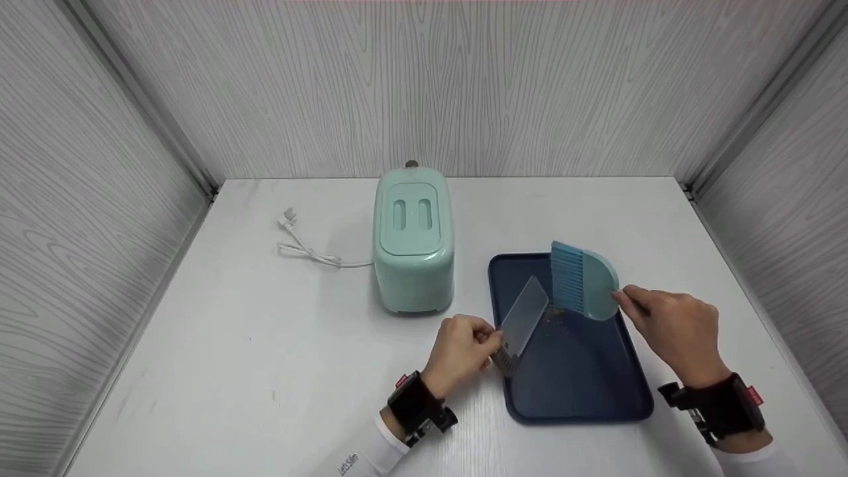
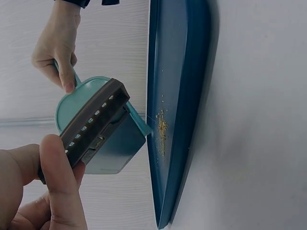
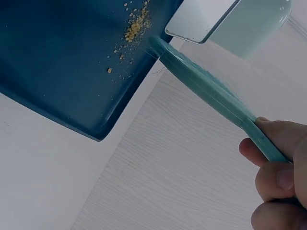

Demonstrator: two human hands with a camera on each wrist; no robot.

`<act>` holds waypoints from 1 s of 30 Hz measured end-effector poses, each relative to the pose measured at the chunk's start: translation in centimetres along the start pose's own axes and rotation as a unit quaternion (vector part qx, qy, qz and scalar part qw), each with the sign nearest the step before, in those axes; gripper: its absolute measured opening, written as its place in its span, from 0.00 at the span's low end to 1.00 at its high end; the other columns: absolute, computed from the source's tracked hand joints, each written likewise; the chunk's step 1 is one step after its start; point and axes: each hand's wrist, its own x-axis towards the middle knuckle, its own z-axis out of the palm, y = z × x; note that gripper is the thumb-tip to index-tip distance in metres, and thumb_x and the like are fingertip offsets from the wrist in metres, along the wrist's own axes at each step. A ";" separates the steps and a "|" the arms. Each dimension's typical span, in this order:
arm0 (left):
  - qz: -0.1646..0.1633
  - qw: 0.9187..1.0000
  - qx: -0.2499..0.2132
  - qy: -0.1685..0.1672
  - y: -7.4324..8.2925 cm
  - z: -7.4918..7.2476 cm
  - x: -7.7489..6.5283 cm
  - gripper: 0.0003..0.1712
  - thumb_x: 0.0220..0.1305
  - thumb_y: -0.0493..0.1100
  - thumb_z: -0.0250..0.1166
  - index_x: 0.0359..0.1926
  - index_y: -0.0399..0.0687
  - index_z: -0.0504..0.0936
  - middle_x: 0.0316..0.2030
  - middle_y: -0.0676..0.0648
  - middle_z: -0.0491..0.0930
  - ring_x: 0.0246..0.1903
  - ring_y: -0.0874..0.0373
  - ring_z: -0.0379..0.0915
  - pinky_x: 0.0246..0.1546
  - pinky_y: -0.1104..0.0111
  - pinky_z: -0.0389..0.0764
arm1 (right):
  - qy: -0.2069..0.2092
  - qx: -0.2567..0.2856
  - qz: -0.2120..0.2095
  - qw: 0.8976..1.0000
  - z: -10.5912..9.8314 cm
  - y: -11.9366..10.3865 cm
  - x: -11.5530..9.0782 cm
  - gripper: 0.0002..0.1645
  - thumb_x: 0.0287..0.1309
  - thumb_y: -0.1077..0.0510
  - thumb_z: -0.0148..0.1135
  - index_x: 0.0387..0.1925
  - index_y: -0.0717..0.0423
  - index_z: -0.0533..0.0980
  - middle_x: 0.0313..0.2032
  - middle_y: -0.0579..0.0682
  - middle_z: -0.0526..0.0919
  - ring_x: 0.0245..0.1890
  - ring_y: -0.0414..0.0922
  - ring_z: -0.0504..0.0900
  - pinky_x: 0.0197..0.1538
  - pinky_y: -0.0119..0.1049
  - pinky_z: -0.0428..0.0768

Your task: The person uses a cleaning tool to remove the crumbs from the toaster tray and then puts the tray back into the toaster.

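Observation:
My left hand pinches the dark grip of a flat translucent scraper, tilted over the left part of a dark blue tray. At the tray's right side, my right hand grips the handle of a teal hand brush. The brush's bristles point left, toward the scraper. Between the two tools, yellowish crumbs lie in a small heap on the tray, with a few scattered grains around it. In the right wrist view, the bristle tips are close beside the crumbs; contact is unclear.
A mint-green toaster with a lid on top stands left of the tray. Its white cord and plug lie on the white table. Grey wood-grain panels enclose the table at the back and both sides.

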 end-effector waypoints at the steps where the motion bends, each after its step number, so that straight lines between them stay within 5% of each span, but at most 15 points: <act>1: -0.002 1.000 0.000 0.000 0.0 0.0 0.0 0.09 0.60 0.39 0.65 0.24 0.44 0.86 0.14 0.49 0.81 0.08 0.73 0.68 0.11 0.78 0.70 | 0.000 0.000 0.004 1.000 -0.1 0.1 0.0 0.11 0.48 0.51 0.74 0.33 0.52 0.87 0.23 0.55 0.88 0.12 0.52 0.79 0.11 0.30 0.49; 13: -0.018 0.999 -0.028 -0.005 -0.1 0.0 0.1 0.09 0.62 0.41 0.65 0.27 0.42 0.87 0.17 0.47 0.83 0.09 0.71 0.71 0.12 0.76 0.74 | 0.013 0.038 0.071 0.997 -0.8 1.0 -0.6 0.11 0.50 0.51 0.73 0.33 0.53 0.87 0.15 0.52 0.83 0.10 0.43 0.69 0.12 0.28 0.51; 20: -0.045 0.995 -0.092 -0.013 -0.5 -0.1 0.2 0.10 0.63 0.41 0.65 0.30 0.40 0.87 0.19 0.44 0.84 0.10 0.67 0.74 0.14 0.71 0.79 | -0.031 0.074 0.145 0.986 -0.3 1.3 -1.8 0.14 0.56 0.49 0.69 0.35 0.56 0.86 0.08 0.45 0.71 0.10 0.35 0.57 0.12 0.30 0.51; 30: -0.075 0.983 -0.166 -0.011 -0.8 -0.5 0.1 0.11 0.62 0.42 0.66 0.33 0.35 0.85 0.23 0.38 0.83 0.12 0.65 0.75 0.19 0.59 0.85 | -0.109 0.124 0.231 0.959 0.1 1.5 -3.0 0.21 0.66 0.43 0.58 0.36 0.56 0.83 0.26 0.58 0.87 0.15 0.34 0.68 0.16 0.31 0.62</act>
